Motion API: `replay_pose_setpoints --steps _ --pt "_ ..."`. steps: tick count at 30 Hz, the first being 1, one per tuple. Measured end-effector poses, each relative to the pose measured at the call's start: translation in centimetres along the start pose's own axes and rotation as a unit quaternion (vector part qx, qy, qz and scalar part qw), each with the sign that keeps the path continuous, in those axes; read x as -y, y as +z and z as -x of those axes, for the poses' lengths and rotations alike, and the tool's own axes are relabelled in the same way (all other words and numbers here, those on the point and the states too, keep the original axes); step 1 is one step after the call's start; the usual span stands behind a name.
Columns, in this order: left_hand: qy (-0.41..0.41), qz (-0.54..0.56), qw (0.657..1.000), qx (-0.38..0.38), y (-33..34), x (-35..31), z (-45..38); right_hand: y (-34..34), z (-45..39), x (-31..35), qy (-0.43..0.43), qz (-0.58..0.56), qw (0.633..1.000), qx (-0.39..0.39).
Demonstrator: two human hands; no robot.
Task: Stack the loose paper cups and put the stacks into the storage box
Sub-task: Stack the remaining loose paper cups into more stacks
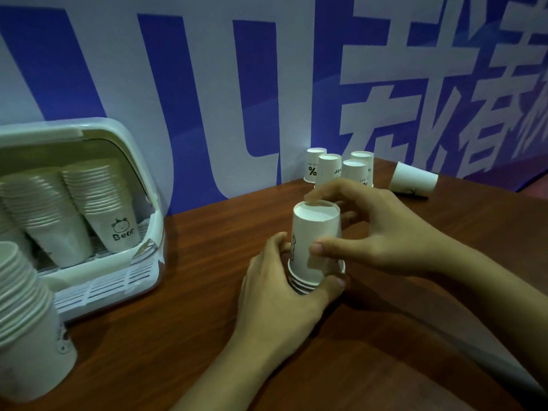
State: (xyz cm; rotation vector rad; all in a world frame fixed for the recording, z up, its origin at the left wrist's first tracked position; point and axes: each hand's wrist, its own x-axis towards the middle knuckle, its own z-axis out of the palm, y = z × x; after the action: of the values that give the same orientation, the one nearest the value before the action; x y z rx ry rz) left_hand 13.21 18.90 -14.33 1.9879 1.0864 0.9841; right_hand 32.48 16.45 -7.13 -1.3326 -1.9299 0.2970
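The short stack of upturned paper cups (314, 247) stood mouth-down on the wooden table (207, 262), its long axis close to upright, held between both hands. The left hand (278, 295) curled round the rims at its foot; the right hand (382, 229) pinched the topmost cup, thumb on the near wall, forefinger over the closed base. Beyond the right hand's fingertips stood four loose upturned cups (341, 170), with one tipped cup (413, 180) lying further to its right. The storage box (89, 232), already holding stacks, lay well off to the left of the left hand, so that hand seemed nearer for the carry
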Motion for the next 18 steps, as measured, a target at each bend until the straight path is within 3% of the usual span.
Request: replay_pose_setpoints --steps 9,11,14,18 --pt "0.027 0.029 0.998 -0.049 0.0 0.7 -0.3 1.9 0.3 0.3 0.017 -0.070 0.997 -0.004" --pt "0.027 0.018 0.998 -0.051 0.0 0.6 -0.3 2.2 0.3 -0.2 0.024 -0.131 0.991 -0.017" --pt "0.023 0.010 0.999 -0.047 -0.1 0.4 -0.1 2.4 -1.0 -2.2 0.080 -0.184 0.971 -0.127" --pt "0.017 0.017 0.999 -0.032 0.1 0.6 -0.3 1.6 -5.5 -8.3 0.233 -0.079 0.908 -0.340"
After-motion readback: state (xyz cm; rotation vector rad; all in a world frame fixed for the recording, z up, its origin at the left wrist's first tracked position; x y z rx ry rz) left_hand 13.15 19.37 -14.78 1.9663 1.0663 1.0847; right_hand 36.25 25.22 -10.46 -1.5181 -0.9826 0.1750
